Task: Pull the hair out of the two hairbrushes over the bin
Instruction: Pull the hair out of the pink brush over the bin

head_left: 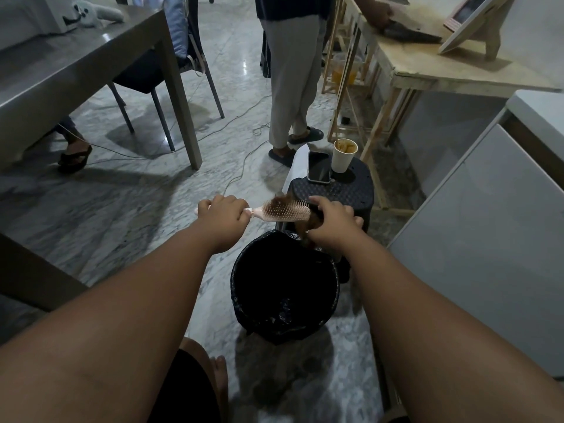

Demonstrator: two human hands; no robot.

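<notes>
Marble floor runs under a seated person who works with both arms stretched out over a bin lined with a black bag, set just ahead of the knees. Nearest the viewer the bin mouth lies open and dark; whether any hair has landed inside cannot be told.

Just beyond its far rim, the left hand is closed round the handle of a pink brush, held level with bristles up. The right hand is at the head's far end, fingers curled shut on a brown clump of hair that trails down from the bristles toward the bin. A tuft stands near the handle end of the bristles.

Done well, this step calls for a firm left grip, so the head does not twist, and a steady pull along the rows, not across them, so the mat lifts off whole. The hands sit at the bin's far edge, so drawing them nearer before letting go would likely keep strands off the floor. The tuft by the handle probably needs a second pinch.

Behind the hands a black stool carries a phone and a paper cup. No second brush is in sight. Farther off, another person stands beside a wooden table.
</notes>
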